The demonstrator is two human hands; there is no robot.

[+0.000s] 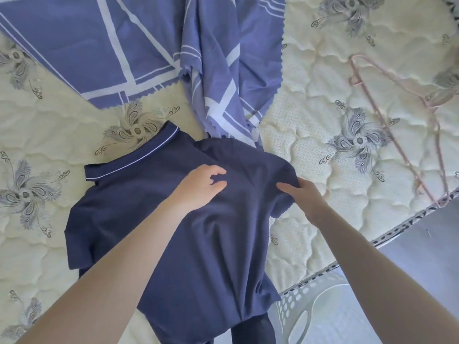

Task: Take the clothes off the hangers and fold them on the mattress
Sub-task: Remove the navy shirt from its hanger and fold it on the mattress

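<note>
A navy polo shirt (139,214) with a white-piped collar lies on the cream quilted mattress (323,155), its lower part hanging over the near edge. My left hand (201,187) rests on the shirt's upper middle with fingers loosely curled, holding nothing that I can see. My right hand (303,194) grips the shirt's right sleeve edge, thumb on top and fingers under the cloth. An empty pink hanger (397,135) lies on the mattress to the right.
A blue sheet with white stripes (139,43) is spread and bunched at the far side of the mattress. A white perforated laundry basket (320,311) stands on the grey floor (422,244) by the mattress edge at lower right.
</note>
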